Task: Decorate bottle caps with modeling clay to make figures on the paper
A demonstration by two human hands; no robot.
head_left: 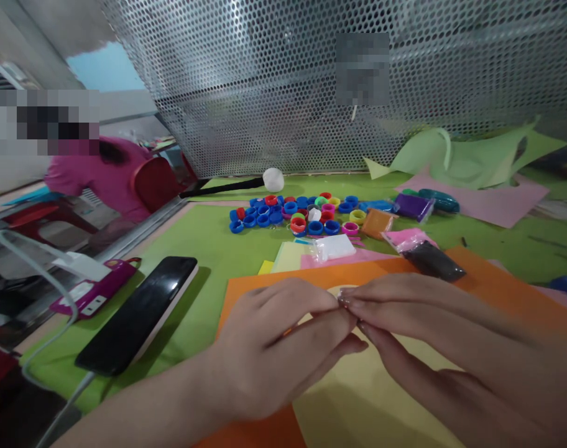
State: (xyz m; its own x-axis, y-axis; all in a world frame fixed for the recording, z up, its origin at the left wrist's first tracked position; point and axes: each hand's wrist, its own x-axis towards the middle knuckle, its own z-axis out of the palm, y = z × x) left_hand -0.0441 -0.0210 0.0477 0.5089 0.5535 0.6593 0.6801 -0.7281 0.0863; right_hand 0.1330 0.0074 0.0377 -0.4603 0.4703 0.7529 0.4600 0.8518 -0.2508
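My left hand (288, 345) and my right hand (451, 330) meet fingertip to fingertip in the middle. Fingers of both are drawn together in a pinch, and whatever lies between them is too small and covered to make out. Beneath the hands lies a pale yellow sheet of paper (353, 410) on top of an orange sheet (255, 289). Just beyond the fingertips is a white block in a clear wrapper (334, 247). A black packet (433, 260) lies past my right hand.
Many coloured bottle caps (315, 227) are spread at the back. Orange (378, 223) and purple (411, 207) packets lie beside them. On the left are a phone (141, 317) with a cable and a purple power strip (94, 302). Behind the green table (204, 249) rises a perforated metal panel (265, 81). A person in pink (120, 177) sits far left.
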